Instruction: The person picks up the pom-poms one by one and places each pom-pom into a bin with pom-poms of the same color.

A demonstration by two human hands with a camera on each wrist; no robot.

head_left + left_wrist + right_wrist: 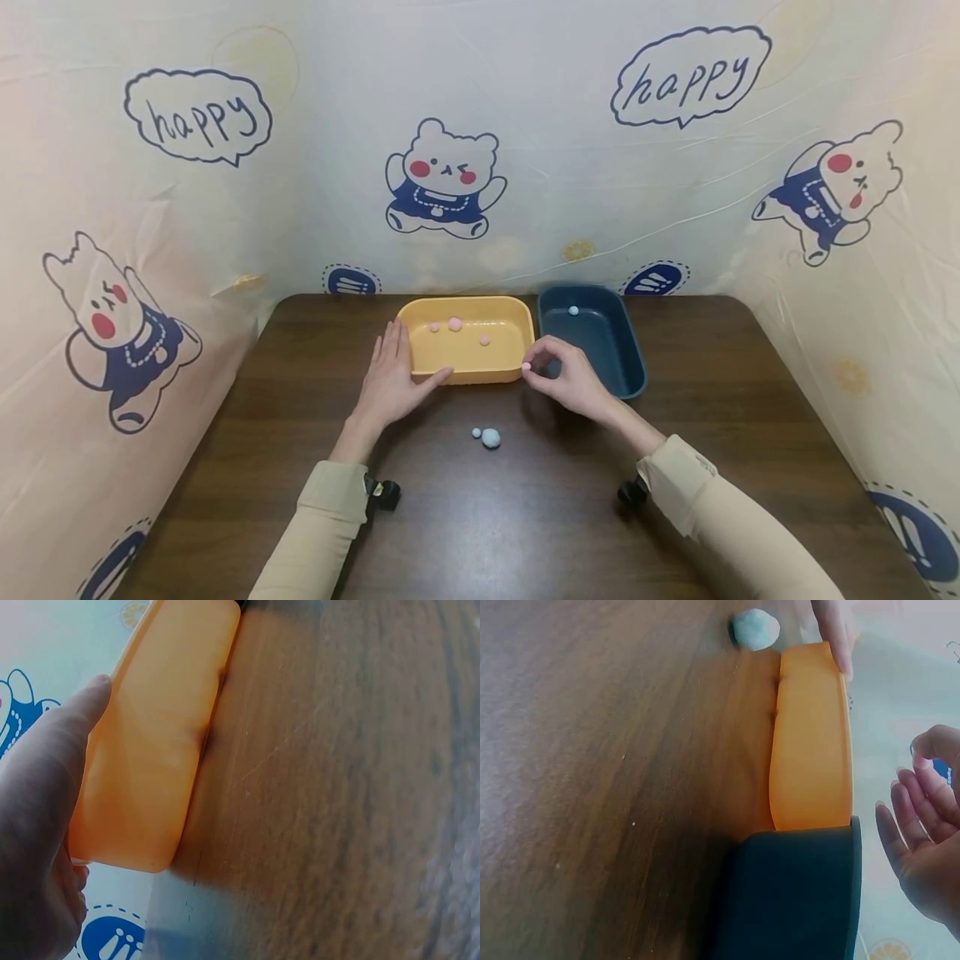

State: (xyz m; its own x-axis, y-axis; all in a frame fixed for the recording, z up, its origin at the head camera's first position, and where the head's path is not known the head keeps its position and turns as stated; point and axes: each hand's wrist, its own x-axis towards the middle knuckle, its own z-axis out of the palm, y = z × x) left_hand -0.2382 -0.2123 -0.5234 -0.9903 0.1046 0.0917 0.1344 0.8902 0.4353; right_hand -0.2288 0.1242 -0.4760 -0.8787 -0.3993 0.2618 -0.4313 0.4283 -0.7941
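My left hand (390,379) rests on the left end of a yellow tray (468,377), fingers straight along its side and thumb at the front rim. In the left wrist view that thumb (64,742) lies against the tray's edge. Between thumb and index finger my right hand (572,379) pinches a small pink ball (527,367) at the tray's front right corner. Inside the tray lie a larger pink ball (455,324) and two smaller pink balls (484,340). In the right wrist view the right hand (930,825) is partly cut off.
A dark blue tray (636,367) stands right of the yellow one, with a light blue ball (573,311) in it. In front, on the brown table (480,533), sit a bigger light blue ball (491,438) and a tiny one (476,433). A printed curtain (540,200) hangs behind.
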